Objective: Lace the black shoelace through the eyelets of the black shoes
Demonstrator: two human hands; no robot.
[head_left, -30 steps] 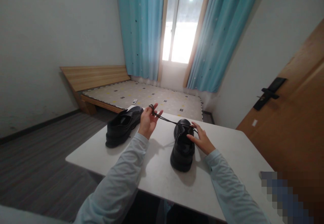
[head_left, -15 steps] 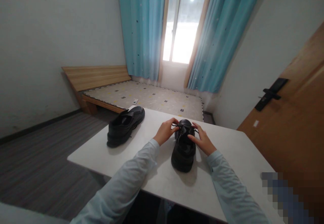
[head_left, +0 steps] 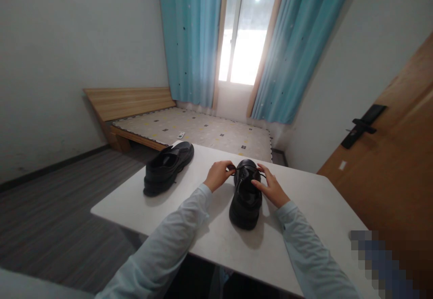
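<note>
A black lace-up shoe (head_left: 246,204) stands on the white table (head_left: 216,240), its heel towards me and its toe pointing away. At its left side, my left hand (head_left: 219,174) pinches a black shoelace between thumb and fingers. My right hand (head_left: 272,187) is on the right side of the same shoe, its thumb against the opening and its fingers at the lace. Part of the lace runs across the shoe between both hands. The second black shoe (head_left: 165,168) rests farther left on the table, apart from my hands.
Beyond the table is a bed with a patterned mattress (head_left: 209,127), on which a small white object (head_left: 181,135) lies. A wooden door (head_left: 389,168) with a black handle is on the right. Blue curtains (head_left: 192,37) flank the window.
My left hand has shifted slightly left, away from the shoe, with the lace in its fingers. My right hand and both shoes have stayed in place.
</note>
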